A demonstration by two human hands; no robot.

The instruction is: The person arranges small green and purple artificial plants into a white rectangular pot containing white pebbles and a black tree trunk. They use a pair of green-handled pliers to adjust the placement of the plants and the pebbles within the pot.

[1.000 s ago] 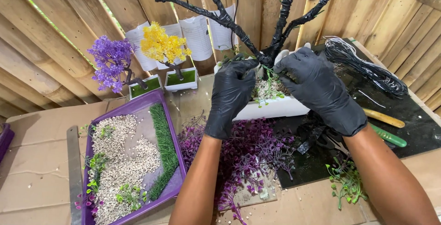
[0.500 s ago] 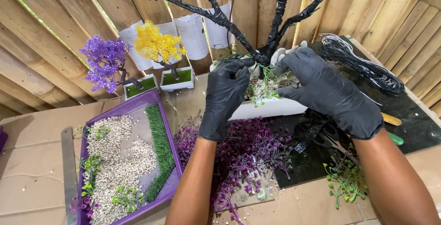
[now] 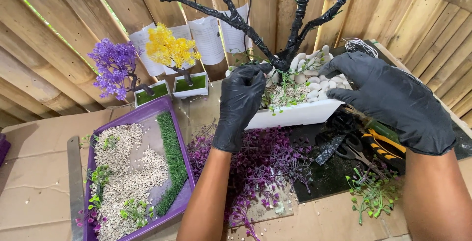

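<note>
- My left hand, in a smooth black glove, curls over the near-left rim of the white rectangular planter; the fingertips bend down toward the gravel inside, but I cannot tell whether they pinch anything.
- My right hand, gloved the same, hovers at the planter's right end with fingers loosely spread and slightly hooked, holding nothing that I can see.
- The planter sits between my hands, filled with fine speckled gravel, smooth white pebbles and small green plastic sprigs.
- A bare tree trunk wrapped in matte black tape rises from the planter's middle, and its knobbly branches fork upward.
- In front of the planter lies a heap of purple plastic foliage, fine-leaved and bushy.
- Right of that heap, on a black mat, lie scissors and yellow-handled pliers, with loose green sprigs nearer to me.
- Left of the planter is a purple plastic tray holding pale gravel, green tufts and a strip of artificial grass.
- Behind the tray stand two small finished trees in square white pots, one purple and one yellow.
- A flat metal ruler lies left of the tray on brown cardboard.
- Behind the planter runs a fence of rough wooden slats.
</note>
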